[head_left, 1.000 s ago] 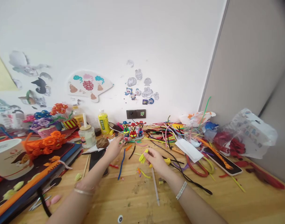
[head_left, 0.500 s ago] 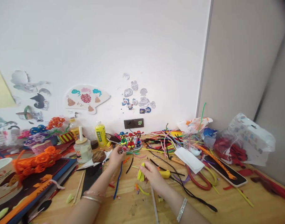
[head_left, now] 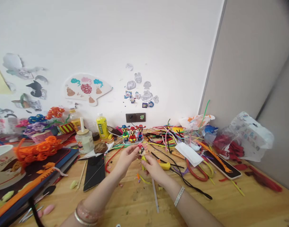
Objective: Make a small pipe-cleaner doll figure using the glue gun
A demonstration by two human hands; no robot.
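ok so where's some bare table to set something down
Bare tabletop shows between the left forearm and the pale stick, and right of the right forearm, below the black cord and yellow strip. Crowded: the back right, with coloured strands and a plastic bag, and the left side around the cup.

Between your forearms you have open wooden tabletop [head_left: 132, 208], with a translucent rod [head_left: 155, 195] lying lengthwise near your right forearm. The gap between your left hand [head_left: 126, 159] and right hand [head_left: 154, 168] is taken up by a small figure [head_left: 141, 150] and a yellow piece [head_left: 144, 162]. Straight ahead, three figurines [head_left: 132, 135] block you at table level; above their hats you have air up to the wall [head_left: 170, 47]. To your left, a phone [head_left: 94, 171] lies flat, low enough to pass over, but a jar [head_left: 85, 142] stands behind it. To your right, a yellow tool [head_left: 164, 165], a black cable [head_left: 194, 186] and heaped coloured stems [head_left: 168, 132] obstruct any sideways slide.
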